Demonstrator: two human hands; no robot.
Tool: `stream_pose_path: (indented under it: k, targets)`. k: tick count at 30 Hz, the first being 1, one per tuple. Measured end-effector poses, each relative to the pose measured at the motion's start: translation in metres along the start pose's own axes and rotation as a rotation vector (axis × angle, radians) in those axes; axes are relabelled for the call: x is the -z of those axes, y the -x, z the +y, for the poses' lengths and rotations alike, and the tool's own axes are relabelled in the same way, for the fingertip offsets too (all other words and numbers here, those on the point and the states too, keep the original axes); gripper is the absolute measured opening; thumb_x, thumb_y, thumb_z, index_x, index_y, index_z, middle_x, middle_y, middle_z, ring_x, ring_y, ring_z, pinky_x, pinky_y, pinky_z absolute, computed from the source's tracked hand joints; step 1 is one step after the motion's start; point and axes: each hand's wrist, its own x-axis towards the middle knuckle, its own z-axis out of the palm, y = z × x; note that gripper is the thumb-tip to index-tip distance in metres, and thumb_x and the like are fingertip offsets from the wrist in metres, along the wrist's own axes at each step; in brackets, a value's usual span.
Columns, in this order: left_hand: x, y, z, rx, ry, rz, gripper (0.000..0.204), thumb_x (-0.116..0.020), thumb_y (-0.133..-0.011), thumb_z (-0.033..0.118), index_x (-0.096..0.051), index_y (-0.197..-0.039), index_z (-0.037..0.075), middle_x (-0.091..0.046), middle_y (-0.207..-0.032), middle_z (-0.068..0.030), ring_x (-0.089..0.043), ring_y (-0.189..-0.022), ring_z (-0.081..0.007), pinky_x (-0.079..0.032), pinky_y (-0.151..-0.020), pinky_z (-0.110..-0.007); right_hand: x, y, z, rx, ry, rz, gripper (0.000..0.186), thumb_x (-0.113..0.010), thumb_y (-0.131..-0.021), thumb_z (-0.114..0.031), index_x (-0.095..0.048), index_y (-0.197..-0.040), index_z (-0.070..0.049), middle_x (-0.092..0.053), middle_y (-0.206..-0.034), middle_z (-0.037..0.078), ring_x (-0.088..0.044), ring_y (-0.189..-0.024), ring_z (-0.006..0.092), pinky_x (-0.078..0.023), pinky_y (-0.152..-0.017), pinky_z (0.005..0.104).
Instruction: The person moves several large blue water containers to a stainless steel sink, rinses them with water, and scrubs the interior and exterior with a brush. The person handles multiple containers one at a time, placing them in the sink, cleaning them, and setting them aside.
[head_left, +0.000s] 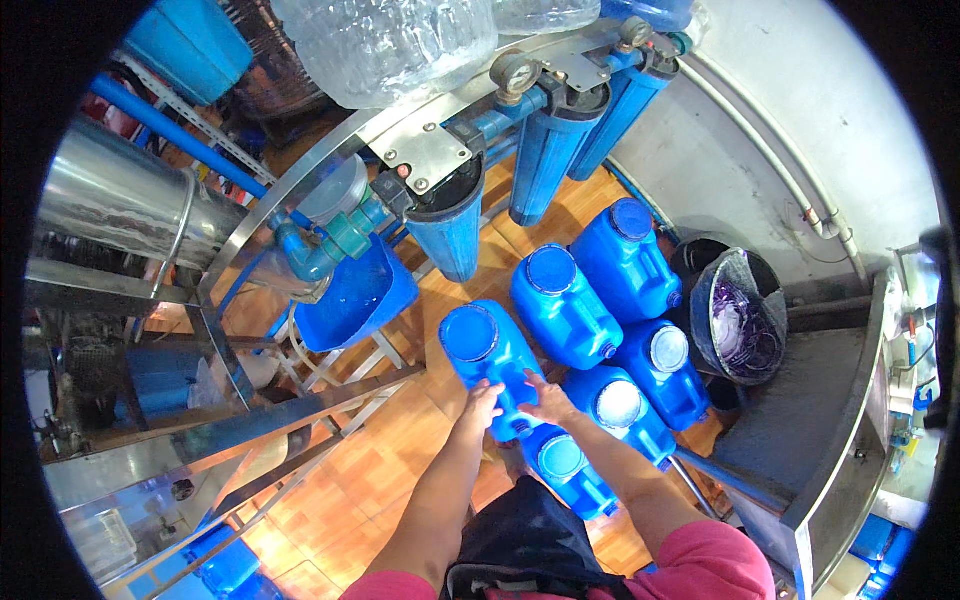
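A blue plastic water jug (508, 362) with a round blue cap stands upright on the tiled floor in front of me. My left hand (482, 404) is at its near left side, thumb and fingers apart. At the near right side is my right hand (549, 401), fingers spread toward the jug's handle area. Both hands look to be touching the jug, but neither shows a closed grip. To the right stand more blue jugs: two with blue caps (551, 270) (632, 219), two with whitish caps (620, 404) (669, 350), and one with a light-blue cap (562, 458).
Blue filter housings (447, 236) with gauges hang from a metal frame ahead. A blue bin (362, 300) stands at left, near a steel frame (250, 425). Clear bottles (395, 50) sit above. A black bucket (740, 318) and a steel basin (800, 400) are at right.
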Motion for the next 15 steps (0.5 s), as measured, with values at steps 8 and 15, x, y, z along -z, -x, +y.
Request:
stream_pose_path:
  k: [8, 15]
  targets:
    - [0.028, 0.068, -0.043, -0.355, -0.639, -0.296, 0.046, -0.064, -0.085, 0.032, -0.059, -0.121, 0.005, -0.061, -0.122, -0.0115, -0.057, -0.112, -0.0221, -0.044, -0.096, -0.034, -0.012, -0.033, 0.006, -0.365, 0.457, -0.021, 0.075, -0.059, -0.084, -0.024, -0.018, -0.147, -0.013, -0.053, -0.128, 0.013, -0.049, -0.121, 0.0273, -0.028, -0.104, 0.0566]
    - [0.218, 0.109, -0.164, -0.277, -1.155, 0.153, 0.045, -0.057, -0.079, 0.039, -0.065, -0.111, 0.008, -0.063, -0.115, -0.0140, -0.058, -0.109, -0.0302, -0.042, -0.097, -0.040, 0.009, -0.037, 0.029, -0.345, 0.715, -0.126, 0.039, -0.044, -0.088, -0.014, -0.044, -0.127, -0.011, -0.067, -0.103, 0.011, -0.060, -0.105, 0.0279, -0.037, -0.095, 0.0536]
